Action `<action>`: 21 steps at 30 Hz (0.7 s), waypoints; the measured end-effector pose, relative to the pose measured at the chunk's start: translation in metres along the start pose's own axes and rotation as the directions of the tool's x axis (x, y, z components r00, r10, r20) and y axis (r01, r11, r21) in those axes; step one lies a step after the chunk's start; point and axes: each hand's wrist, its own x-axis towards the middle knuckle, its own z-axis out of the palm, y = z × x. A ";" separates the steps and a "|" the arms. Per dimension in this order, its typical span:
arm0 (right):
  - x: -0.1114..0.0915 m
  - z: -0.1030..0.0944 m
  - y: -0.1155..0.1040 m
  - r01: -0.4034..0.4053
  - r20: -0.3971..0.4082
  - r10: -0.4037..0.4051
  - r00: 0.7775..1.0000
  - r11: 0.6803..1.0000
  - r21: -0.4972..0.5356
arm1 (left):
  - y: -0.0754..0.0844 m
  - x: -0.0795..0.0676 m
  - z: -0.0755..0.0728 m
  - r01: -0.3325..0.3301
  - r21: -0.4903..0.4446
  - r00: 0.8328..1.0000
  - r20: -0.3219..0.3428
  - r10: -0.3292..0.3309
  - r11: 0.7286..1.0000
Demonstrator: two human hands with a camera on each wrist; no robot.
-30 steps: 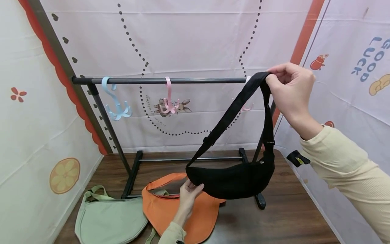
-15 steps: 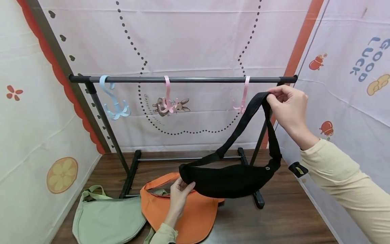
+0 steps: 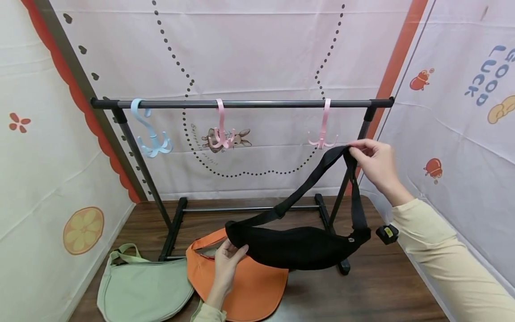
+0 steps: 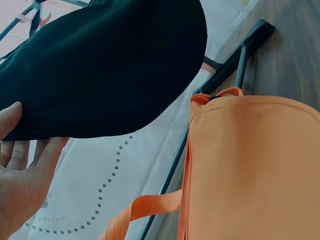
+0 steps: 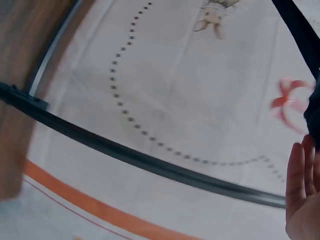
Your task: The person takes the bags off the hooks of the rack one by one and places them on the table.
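A black belt bag hangs between my two hands in front of the rack. My right hand pinches the top of its strap, just below the right pink hook. At the bag's left end my left hand grips the body, thumb on the near face and fingers beneath. The left wrist view shows this hand at the lower edge of the black bag. In the right wrist view only part of the right hand shows, at the strap. Below lies an orange bag, partly covered by the left hand.
A black rack stands on the wooden table. On its bar hang a blue hook and another pink hook. A light green bag lies at the front left, beside the orange one. Printed cloth walls enclose the table.
My right hand has come down with the strap, baring the right pink hook and the bar's end. My left hand has moved left and slightly down, so the black bag is stretched wider.
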 end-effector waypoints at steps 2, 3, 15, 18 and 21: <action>-0.007 0.005 0.012 -0.034 0.053 0.032 0.998 0.999 0.042 | 0.001 0.000 -0.003 -0.001 0.005 1.000 -0.016 0.001 1.000; -0.011 0.007 0.018 -0.054 0.082 0.049 0.995 0.997 0.062 | 0.001 0.000 -0.005 -0.002 0.008 1.000 -0.023 0.002 1.000; -0.071 0.034 0.065 -0.327 0.455 0.219 0.863 0.929 0.175 | 0.006 -0.003 -0.009 0.005 -0.018 1.000 -0.018 -0.005 1.000; -0.088 0.040 0.058 -0.448 0.552 0.290 0.782 0.877 0.174 | 0.006 -0.003 -0.007 0.007 -0.024 1.000 -0.015 -0.007 1.000; -0.103 0.051 0.059 -0.610 0.600 0.427 0.676 0.781 0.132 | 0.007 -0.002 -0.006 0.003 -0.030 1.000 -0.018 -0.003 1.000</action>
